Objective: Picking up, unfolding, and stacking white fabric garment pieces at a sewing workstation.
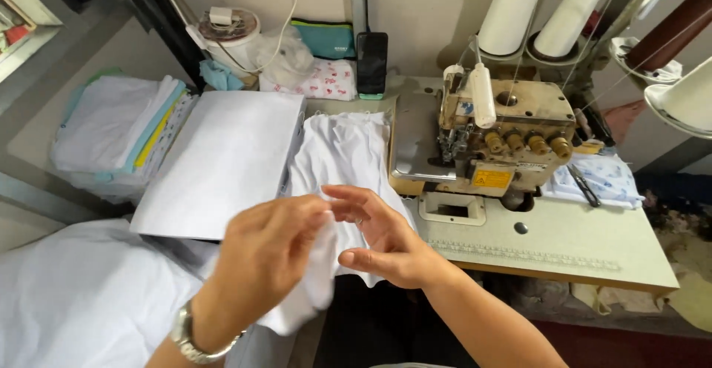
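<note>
the left hand (268, 253) pinches a piece of white fabric (315, 279) between thumb and fingers, the cloth hanging below and behind it. the right hand (382, 238) is half open just beside it, fingertips touching the same fabric near its upper edge. more white cloth (345, 149) lies beyond on the table (578, 242), left of the overlock sewing machine (504, 142).

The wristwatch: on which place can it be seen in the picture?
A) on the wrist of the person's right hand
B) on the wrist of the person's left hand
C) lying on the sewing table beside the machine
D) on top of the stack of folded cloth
B: the metal wristwatch sits on the wrist of the left hand, which holds the white cloth; the right hand has a bare wrist.
</note>
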